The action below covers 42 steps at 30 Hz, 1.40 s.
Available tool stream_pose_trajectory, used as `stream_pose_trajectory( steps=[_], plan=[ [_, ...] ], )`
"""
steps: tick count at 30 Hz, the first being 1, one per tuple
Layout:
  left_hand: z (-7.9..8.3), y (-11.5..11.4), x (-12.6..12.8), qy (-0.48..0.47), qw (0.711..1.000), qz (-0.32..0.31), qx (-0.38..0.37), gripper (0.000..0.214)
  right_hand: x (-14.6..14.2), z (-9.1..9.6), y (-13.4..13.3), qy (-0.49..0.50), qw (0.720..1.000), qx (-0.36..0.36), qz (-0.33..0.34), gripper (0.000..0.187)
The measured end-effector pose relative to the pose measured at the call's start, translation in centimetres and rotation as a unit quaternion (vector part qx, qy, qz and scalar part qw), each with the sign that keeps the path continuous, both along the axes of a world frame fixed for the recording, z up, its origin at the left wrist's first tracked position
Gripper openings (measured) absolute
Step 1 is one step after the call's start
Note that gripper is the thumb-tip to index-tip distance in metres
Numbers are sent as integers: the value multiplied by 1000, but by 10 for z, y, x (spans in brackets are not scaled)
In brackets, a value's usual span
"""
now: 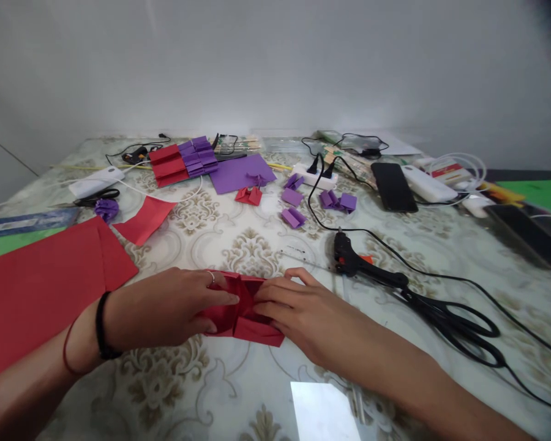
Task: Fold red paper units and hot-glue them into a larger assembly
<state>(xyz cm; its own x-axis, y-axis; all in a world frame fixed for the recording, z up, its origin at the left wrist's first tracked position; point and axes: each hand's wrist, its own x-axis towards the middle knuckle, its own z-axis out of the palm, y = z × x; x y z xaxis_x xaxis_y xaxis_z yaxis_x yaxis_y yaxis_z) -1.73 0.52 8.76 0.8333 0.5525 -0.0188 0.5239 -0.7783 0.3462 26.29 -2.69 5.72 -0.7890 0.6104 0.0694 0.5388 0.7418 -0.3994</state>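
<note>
A folded piece of red paper (243, 306) with raised edges and creases lies on the patterned tablecloth between my hands. My left hand (174, 306), wearing a ring, grips its left part, with fingers inside the fold and the thumb along the near edge. The fingers of my right hand (289, 303) reach into the right half and close on that side; part of the paper is hidden under them. A large red sheet (50, 288) lies left of my left hand. To the right of my right hand are a black glue gun (349, 257) and black-handled scissors (459, 324).
Small purple folded papers (294, 217) and a small red folded piece (248, 195) lie beyond my hands. Behind them are a purple sheet (241, 173) and a white power strip (316, 176). A black cable crosses the right side near a phone (393, 187). A white paper (324, 410) lies in front.
</note>
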Motion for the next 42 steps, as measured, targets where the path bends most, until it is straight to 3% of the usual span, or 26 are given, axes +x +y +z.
stream_pose_trajectory(
  steps=[4,8,11,14,17,20,26,31,35,39,42],
  plan=[
    [-1,0,-3,41,999,-30,-7,19,0,3,-2,25,999,-5,-26,26],
    [-8,-6,-4,-31,998,-32,34,15,-2,0,-4,54,997,45,-29,23],
    [-21,-11,-8,-100,989,16,105,21,-2,-5,-5,67,992,88,-54,18],
    [-35,-16,-13,-111,987,70,96,43,-2,-13,-7,63,992,75,-75,27],
    [-46,-20,-14,-113,989,89,39,47,-2,-20,-8,58,994,44,-84,36],
    [-52,-20,-12,-107,990,94,20,44,-1,-28,-6,56,994,25,-87,36],
    [-63,-18,-7,-72,993,67,70,24,-4,-40,-2,61,995,22,-70,24],
    [-63,-19,-1,-71,994,61,54,9,-10,-39,-4,63,993,-11,-98,19],
    [-61,-20,2,-89,992,85,6,12,-14,-37,-5,101,984,-71,-131,24],
    [-59,-18,4,-107,993,57,16,37,-17,-36,-3,112,986,-70,-97,26],
    [-57,-15,4,-99,995,33,-4,28,-18,-36,-2,113,989,-69,-64,23]
  ],
)
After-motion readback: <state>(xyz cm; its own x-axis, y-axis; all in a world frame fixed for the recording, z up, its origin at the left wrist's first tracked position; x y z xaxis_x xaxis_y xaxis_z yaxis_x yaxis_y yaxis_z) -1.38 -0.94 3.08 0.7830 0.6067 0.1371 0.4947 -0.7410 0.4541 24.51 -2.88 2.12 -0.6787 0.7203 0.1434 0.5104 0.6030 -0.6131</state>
